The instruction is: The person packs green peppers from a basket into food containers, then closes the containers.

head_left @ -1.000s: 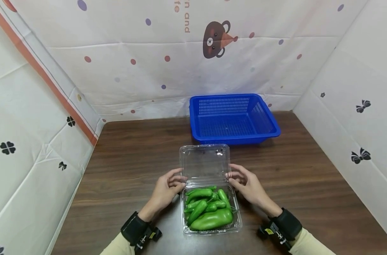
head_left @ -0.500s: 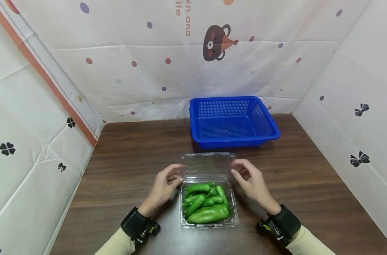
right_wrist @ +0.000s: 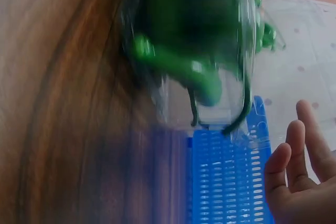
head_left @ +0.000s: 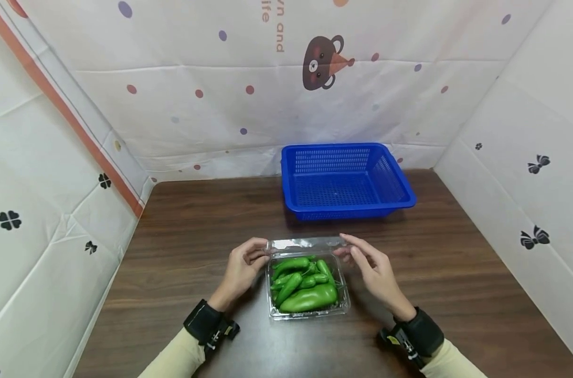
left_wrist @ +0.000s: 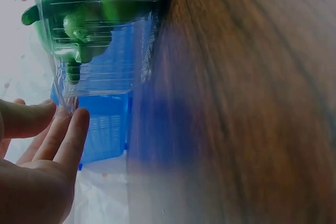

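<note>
A clear plastic clamshell box [head_left: 310,314] full of green peppers [head_left: 307,286] sits in front of me in the head view. The peppers are mostly slim, with one large fat one nearest me. At the box's far side the clear lid [head_left: 305,243] shows as a narrow strip. My left hand [head_left: 241,268] pinches the plastic at the far left corner between thumb and fingers, as the left wrist view shows. Beside the far right corner is my right hand [head_left: 369,268], its fingers spread and, in the right wrist view, apart from the plastic.
Behind the box stands a blue plastic basket [head_left: 348,214] with slotted walls and nothing in it. Everything rests on a dark wooden table [head_left: 197,220]. Patterned white sheets [head_left: 197,115] enclose the table at the back and both sides.
The box has shifted away from me, closer to the basket. Its lid has turned and looks much flatter in view. My right hand's fingers have come off the lid's edge.
</note>
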Available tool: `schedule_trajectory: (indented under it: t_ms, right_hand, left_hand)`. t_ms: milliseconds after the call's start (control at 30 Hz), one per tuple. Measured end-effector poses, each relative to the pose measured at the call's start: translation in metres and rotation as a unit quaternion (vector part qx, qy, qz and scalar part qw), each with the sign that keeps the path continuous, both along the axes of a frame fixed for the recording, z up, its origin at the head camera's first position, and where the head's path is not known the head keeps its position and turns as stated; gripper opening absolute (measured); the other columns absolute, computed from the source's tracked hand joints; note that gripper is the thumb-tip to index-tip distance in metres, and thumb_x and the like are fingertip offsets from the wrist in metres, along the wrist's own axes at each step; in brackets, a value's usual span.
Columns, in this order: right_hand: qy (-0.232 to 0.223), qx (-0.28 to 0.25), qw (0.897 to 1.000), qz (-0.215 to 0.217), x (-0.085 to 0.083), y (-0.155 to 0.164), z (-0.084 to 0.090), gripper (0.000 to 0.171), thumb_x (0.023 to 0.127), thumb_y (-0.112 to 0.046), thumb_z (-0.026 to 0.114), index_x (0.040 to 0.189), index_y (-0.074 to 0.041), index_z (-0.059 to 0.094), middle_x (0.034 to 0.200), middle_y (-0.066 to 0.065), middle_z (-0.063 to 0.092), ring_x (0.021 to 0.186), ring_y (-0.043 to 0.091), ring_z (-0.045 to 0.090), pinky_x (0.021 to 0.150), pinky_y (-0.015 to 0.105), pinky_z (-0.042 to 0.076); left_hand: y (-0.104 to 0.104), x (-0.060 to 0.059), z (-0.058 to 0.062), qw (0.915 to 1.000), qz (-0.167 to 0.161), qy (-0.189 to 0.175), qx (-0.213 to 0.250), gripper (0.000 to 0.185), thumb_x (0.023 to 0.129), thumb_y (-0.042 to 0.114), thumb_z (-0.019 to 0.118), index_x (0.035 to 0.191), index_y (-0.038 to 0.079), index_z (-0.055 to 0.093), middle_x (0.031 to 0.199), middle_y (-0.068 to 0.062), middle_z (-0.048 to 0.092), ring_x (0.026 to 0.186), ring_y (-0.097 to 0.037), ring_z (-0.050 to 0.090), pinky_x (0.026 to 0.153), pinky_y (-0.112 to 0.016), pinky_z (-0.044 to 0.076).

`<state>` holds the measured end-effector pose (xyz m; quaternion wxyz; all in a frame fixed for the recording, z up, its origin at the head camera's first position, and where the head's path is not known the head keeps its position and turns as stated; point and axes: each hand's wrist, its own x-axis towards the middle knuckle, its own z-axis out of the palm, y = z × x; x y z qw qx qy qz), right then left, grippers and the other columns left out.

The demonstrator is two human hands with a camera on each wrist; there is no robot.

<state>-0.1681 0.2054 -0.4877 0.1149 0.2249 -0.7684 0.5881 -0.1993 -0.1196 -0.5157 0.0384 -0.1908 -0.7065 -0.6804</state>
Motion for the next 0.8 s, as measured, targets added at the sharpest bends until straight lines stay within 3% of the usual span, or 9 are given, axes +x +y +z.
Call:
schedule_trajectory:
  t_ms: [167,233,367,467,633,800]
  right_hand:
    - [-0.012,-0.018,1.000,0.014,0.009,-0.002,0.003,0.036,0.111,-0.002,0.036,0.135,0.002,0.062,0.109,0.021,0.072,0.091,0.026,0.068,0.075,0.032,0.059]
    - [-0.021,-0.011,1.000,0.012,0.014,-0.003,0.003,0.034,0.110,-0.001,0.039,0.132,0.000,0.064,0.110,0.020,0.071,0.089,0.024,0.068,0.074,0.032,0.059]
    - [-0.039,0.017,0.999,0.007,0.025,-0.004,0.001,0.030,0.106,0.001,0.049,0.132,-0.003,0.065,0.119,0.016,0.070,0.094,0.022,0.068,0.076,0.031,0.059]
    - [-0.042,0.033,0.999,-0.002,0.031,-0.005,-0.001,0.031,0.103,0.002,0.056,0.131,-0.004,0.065,0.121,0.015,0.069,0.097,0.018,0.067,0.075,0.027,0.058]
    - [-0.035,0.033,0.999,-0.014,0.040,-0.009,-0.006,0.031,0.099,0.005,0.062,0.129,-0.003,0.065,0.119,0.016,0.069,0.093,0.015,0.066,0.070,0.026,0.056]
    - [-0.041,0.017,0.999,-0.024,0.050,-0.012,-0.012,0.031,0.096,0.006,0.066,0.127,0.000,0.066,0.118,0.020,0.069,0.089,0.015,0.066,0.068,0.027,0.056]
  left_hand:
    - [-0.010,0.011,0.004,0.9985,-0.006,0.038,-0.038,0.030,0.098,-0.016,0.054,0.122,-0.005,0.068,0.133,-0.022,0.065,0.121,-0.034,0.065,0.102,-0.029,0.053]
    - [-0.013,0.021,0.008,0.9984,0.003,0.024,-0.051,0.026,0.103,-0.005,0.054,0.126,-0.003,0.068,0.140,-0.018,0.062,0.126,-0.031,0.062,0.105,-0.025,0.050]
    - [-0.013,0.049,0.022,0.9973,0.018,-0.041,-0.057,0.032,0.107,0.014,0.057,0.135,-0.001,0.063,0.152,-0.017,0.051,0.137,-0.029,0.053,0.109,-0.023,0.044]
    - [-0.008,0.068,0.028,0.9960,0.017,-0.069,-0.054,0.037,0.105,0.013,0.060,0.139,-0.002,0.059,0.157,-0.023,0.043,0.140,-0.035,0.048,0.112,-0.032,0.043]
    - [0.002,0.088,0.028,0.9950,0.039,-0.075,-0.053,0.038,0.100,0.011,0.067,0.137,0.000,0.061,0.159,-0.025,0.038,0.143,-0.040,0.043,0.113,-0.055,0.038]
    - [0.011,0.100,0.018,0.9938,0.068,-0.077,-0.043,0.042,0.097,0.007,0.071,0.137,0.002,0.060,0.160,-0.021,0.037,0.145,-0.039,0.040,0.114,-0.055,0.037]
